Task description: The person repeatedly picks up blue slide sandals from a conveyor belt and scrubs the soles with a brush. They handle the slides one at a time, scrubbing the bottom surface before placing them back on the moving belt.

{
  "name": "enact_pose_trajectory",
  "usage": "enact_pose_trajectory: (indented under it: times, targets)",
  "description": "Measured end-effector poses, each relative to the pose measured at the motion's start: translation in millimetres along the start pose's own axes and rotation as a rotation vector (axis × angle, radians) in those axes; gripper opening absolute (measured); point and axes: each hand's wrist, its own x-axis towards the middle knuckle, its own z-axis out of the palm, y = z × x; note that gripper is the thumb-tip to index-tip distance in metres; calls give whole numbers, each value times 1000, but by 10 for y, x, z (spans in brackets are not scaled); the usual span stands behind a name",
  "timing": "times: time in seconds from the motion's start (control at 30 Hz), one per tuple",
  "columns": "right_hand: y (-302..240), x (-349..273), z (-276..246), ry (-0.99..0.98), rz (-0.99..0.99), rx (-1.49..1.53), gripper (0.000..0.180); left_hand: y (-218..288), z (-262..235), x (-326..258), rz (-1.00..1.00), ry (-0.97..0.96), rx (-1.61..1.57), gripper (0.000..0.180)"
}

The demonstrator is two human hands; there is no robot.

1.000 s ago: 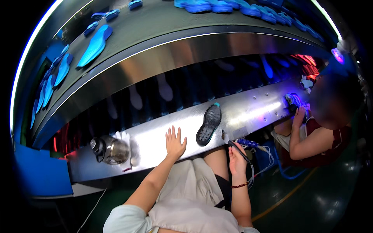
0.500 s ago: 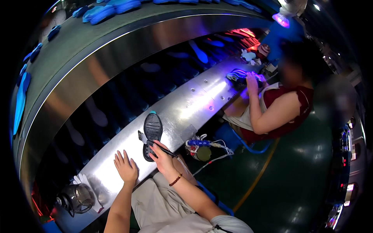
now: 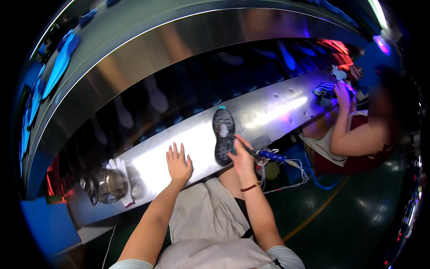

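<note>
A black shoe sole [image 3: 227, 117] with a teal tip lies on the metal bench, tread-like ribs and holes on its surface. My right hand [image 3: 244, 159] is closed at its right edge around the thin dark handle of what looks like a brush. The brush's pale, blurred head [image 3: 222, 131] is over the middle of the sole. Left of the sole, my left hand [image 3: 178, 165] rests flat on the bench, fingers spread and holding nothing.
At the left end of the bench [image 3: 152, 157] stand a clear jug [image 3: 109, 184] and a white glove [image 3: 117, 165]. A blue segmented hose [image 3: 271, 156] hangs by the front edge. Blue shoe pieces [image 3: 61, 62] ride the conveyor beyond. A co-worker [image 3: 358, 134] sits at the right.
The view has swung, so the bench, jug and co-worker appear shifted right. The brush head has moved from the sole's left edge onto its middle. My left hand stays flat on the bench.
</note>
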Motion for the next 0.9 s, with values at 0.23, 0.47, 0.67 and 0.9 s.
enact_pose_trajectory:
  times: [0.23, 0.47, 0.67, 0.9]
  targets:
    - [-208, 55, -108, 72, -131, -105, 27, -45, -35, -37, -31, -17, -4, 50]
    - [-384, 132, -258, 158, -258, -14, 25, -11, 2, -13, -3, 20, -5, 49]
    - [-247, 103, -233, 97, -242, 57, 25, -16, -26, -32, -8, -4, 7, 50]
    - [18, 351, -93, 183, 87, 453, 20, -6, -37, -17, -19, -27, 9, 49]
